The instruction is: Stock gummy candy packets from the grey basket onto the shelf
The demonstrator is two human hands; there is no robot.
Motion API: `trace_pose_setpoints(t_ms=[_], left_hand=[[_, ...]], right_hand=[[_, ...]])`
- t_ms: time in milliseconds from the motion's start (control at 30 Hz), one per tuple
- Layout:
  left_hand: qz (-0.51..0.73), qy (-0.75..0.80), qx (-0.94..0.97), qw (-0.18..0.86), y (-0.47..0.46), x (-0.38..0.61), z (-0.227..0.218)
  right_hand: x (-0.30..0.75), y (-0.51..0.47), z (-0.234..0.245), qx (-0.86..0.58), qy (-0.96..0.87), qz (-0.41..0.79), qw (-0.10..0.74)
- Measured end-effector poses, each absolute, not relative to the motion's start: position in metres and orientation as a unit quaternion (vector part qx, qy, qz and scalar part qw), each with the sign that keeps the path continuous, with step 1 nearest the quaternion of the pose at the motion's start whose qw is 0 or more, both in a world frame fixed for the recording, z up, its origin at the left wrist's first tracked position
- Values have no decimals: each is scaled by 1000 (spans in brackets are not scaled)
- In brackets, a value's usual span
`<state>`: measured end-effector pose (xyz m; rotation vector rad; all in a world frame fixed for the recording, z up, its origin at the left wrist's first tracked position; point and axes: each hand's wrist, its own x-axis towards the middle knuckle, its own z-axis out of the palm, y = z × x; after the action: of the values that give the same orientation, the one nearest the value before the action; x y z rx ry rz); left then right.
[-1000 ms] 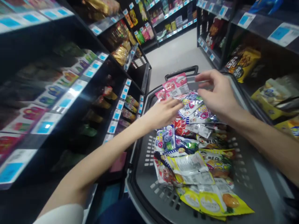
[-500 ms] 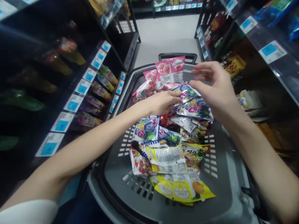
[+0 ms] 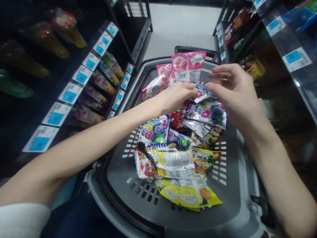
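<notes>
A grey shopping basket (image 3: 119, 185) in front of me holds several candy packets. My left hand (image 3: 173, 97) and my right hand (image 3: 235, 92) meet over the far part of the pile, both pinching a small blue-and-white packet (image 3: 201, 92). Just under my right hand lies a blueberry candy packet (image 3: 209, 112). A pink peach packet (image 3: 187, 67) stands against the basket's far wall. Nearer to me lie another blueberry packet (image 3: 155, 130), a silver-backed packet (image 3: 174, 163) and a yellow mango packet (image 3: 189, 196).
Dark store shelves run along both sides of a narrow aisle. The left shelf (image 3: 81, 76) carries blue price tags and rows of snack bags. The right shelf (image 3: 284, 36) holds more bags. Pale floor (image 3: 183, 29) stretches ahead beyond the basket handle (image 3: 195, 50).
The view has turned from the left shelf to look straight down on the basket. My hands have closed together on the small packet at the far end of the pile.
</notes>
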<state>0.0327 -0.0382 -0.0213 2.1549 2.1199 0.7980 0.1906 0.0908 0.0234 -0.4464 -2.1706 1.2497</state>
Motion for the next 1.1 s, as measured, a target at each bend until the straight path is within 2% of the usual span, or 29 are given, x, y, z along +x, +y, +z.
trace_pose_setpoints(t_ms=[200, 467, 567, 667, 733, 933, 1100], left_hand=[[281, 626, 725, 53, -37, 43, 1], [228, 546, 791, 156, -40, 31, -6], [203, 534, 805, 160, -42, 30, -14], [168, 534, 818, 132, -44, 28, -18], [150, 547, 818, 96, -46, 30, -18], [103, 582, 807, 1, -44, 46, -24], [84, 602, 792, -56, -40, 59, -25]], right_hand=[[191, 89, 23, -166, -822, 447, 310], [206, 71, 36, -184, -930, 141, 286], [206, 75, 30, -148, -968, 80, 189], [207, 83, 20, -114, -992, 19, 43], [209, 86, 17, -114, -993, -26, -5], [210, 79, 25, -152, -983, -107, -10], [213, 95, 16, -155, -984, -62, -58]])
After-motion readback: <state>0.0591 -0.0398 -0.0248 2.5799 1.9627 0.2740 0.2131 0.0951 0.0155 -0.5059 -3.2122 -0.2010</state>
